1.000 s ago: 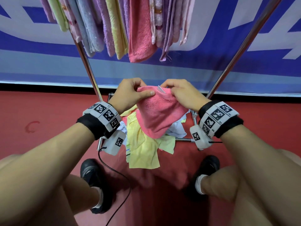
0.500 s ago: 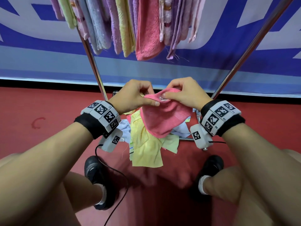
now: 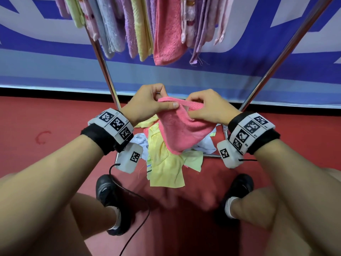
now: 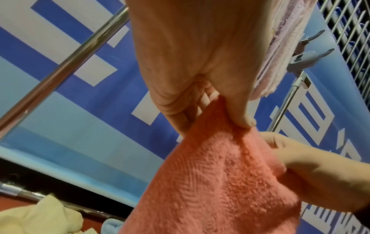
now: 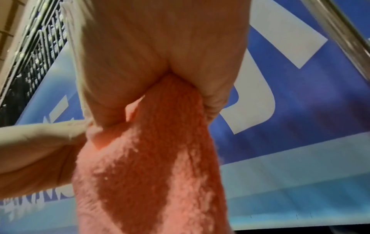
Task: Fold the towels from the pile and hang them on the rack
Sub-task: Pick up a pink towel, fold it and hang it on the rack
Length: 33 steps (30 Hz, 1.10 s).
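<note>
Both arms reach forward, the left hand [image 3: 149,102] and right hand [image 3: 206,108] side by side, each pinching the top edge of the pink towel [image 3: 182,132] between thumb and curled fingers. Below it lies the pile [image 3: 166,163] on the red floor [image 3: 46,117], between the rack [image 3: 105,71] legs, before a blue-and-white banner [image 3: 239,71]. The towel hangs crumpled, its terry nap showing.

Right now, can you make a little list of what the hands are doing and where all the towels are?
left hand: pinches the pink towel's top edge
right hand: grips the same edge, close beside the left
pink towel: held up, hanging over the pile
pile: yellow and pale blue towels on the red floor
rack: metal poles, many towels already hanging up top
hung towels: pink, yellow, purple, green, side by side
</note>
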Available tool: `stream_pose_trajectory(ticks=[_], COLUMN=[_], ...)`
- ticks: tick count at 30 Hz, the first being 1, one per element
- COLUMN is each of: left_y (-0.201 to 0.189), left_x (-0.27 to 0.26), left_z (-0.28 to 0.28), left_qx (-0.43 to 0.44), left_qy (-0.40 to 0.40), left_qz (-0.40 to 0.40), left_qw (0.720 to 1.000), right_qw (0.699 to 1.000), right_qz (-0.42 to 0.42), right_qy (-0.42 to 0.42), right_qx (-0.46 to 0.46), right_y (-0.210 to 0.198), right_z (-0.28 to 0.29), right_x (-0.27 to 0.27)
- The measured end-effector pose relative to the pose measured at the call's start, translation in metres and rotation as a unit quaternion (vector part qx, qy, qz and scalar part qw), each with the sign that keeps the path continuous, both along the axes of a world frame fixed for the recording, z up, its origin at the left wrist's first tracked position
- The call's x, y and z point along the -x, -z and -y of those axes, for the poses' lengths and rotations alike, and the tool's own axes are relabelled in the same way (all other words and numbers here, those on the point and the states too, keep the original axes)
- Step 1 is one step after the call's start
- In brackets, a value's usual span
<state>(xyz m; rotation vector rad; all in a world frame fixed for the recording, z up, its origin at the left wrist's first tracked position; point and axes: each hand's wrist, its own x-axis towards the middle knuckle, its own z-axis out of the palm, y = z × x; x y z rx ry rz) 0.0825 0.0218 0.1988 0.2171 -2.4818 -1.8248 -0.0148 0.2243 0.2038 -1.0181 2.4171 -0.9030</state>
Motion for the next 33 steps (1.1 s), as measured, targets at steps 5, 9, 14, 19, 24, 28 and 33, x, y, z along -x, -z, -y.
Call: stream_pose_trajectory(ticks=[5, 9, 14, 19, 24, 28, 33], left_y=[0.000, -0.001, 0.000, 0.000, -0.001, -0.003, -0.015], left_x=[0.002, 0.004, 0.006, 0.005, 0.005, 0.005, 0.000], left_z=[-0.002, 0.001, 0.009, 0.010, 0.013, 0.015, 0.023], left_qx=[-0.027, -0.031, -0.057, -0.048, -0.037, -0.011, 0.099], left_qy=[-0.065, -0.085, -0.107, -0.139, -0.168, -0.150, -0.014], left_qz=[-0.023, -0.024, -0.014, -0.012, -0.012, -0.009, 0.040], left_qw=[0.997, 0.996, 0.993, 0.989, 0.985, 0.989, 0.994], right_qw=[0.994, 0.997, 0.995, 0.992, 0.995, 0.997, 0.991], right_qz=[0.035, -0.076, -0.088, -0.086, -0.081, -0.071, -0.109], right_qy=[0.007, -0.004, 0.006, -0.055, -0.045, -0.006, -0.010], right_qx=[0.106, 0.008, -0.047, -0.069, -0.044, -0.012, -0.077], right_y=[-0.007, -0.003, -0.006, -0.001, 0.005, 0.007, -0.007], right_z=[-0.003, -0.007, -0.018, -0.019, -0.016, -0.014, -0.025], right_x=[-0.002, 0.003, 0.019, 0.015, 0.012, 0.014, 0.027])
